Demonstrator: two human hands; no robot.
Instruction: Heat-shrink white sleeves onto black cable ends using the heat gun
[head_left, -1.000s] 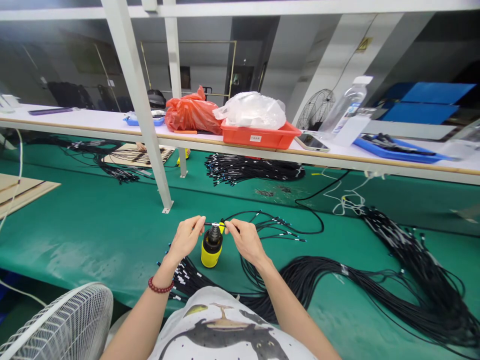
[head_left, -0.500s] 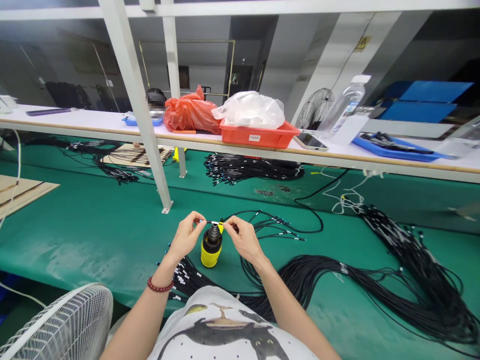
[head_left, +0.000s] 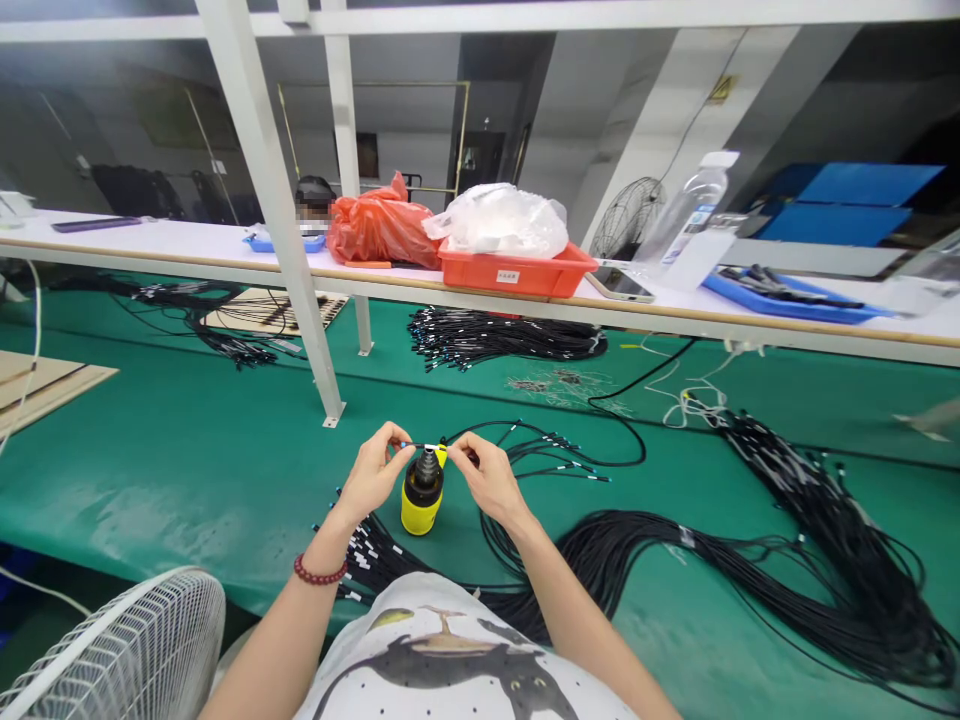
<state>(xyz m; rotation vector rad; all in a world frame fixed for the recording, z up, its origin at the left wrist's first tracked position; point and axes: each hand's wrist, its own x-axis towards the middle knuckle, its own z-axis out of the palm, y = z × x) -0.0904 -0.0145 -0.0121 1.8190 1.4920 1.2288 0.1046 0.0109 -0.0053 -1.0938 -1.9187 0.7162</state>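
The fingers point(head_left: 403, 457) of the left hand point(head_left: 373, 478) pinch one end of a short, roughly level stretch of black cable point(head_left: 418, 445), thumb against index finger, and the blue tip shows right beside them. The fingers point(head_left: 459, 453) of the right hand point(head_left: 491, 482) pinch the same cable on its other side, with a white label point(head_left: 432, 447) between the two hands. Just under this stretch stands a yellow-and-black heat tool point(head_left: 421, 503), upright, its ribbed dark nozzle pointing up; whether the cable touches the nozzle, I cannot tell. A red beaded bracelet point(head_left: 319, 572) circles the left wrist.

Around the hands, the green counter point(head_left: 225, 470) carries loose cable ends point(head_left: 562, 445) beyond the right hand, and a thick cable bundle point(head_left: 637, 535) that runs from beside the left forearm, past the lap, to the far right. Another bundle point(head_left: 810, 500) lies at the right, and a third point(head_left: 502, 335) lies at the back, below the shelf point(head_left: 360, 275).

On that shelf sit a red plastic bag point(head_left: 384, 228), a red tray point(head_left: 517, 275) holding a white plastic bag point(head_left: 502, 222), a phone point(head_left: 624, 286), a clear bottle point(head_left: 694, 210) and a blue tray point(head_left: 795, 302) of dark parts. A white fan point(head_left: 150, 640) stands at lower left.
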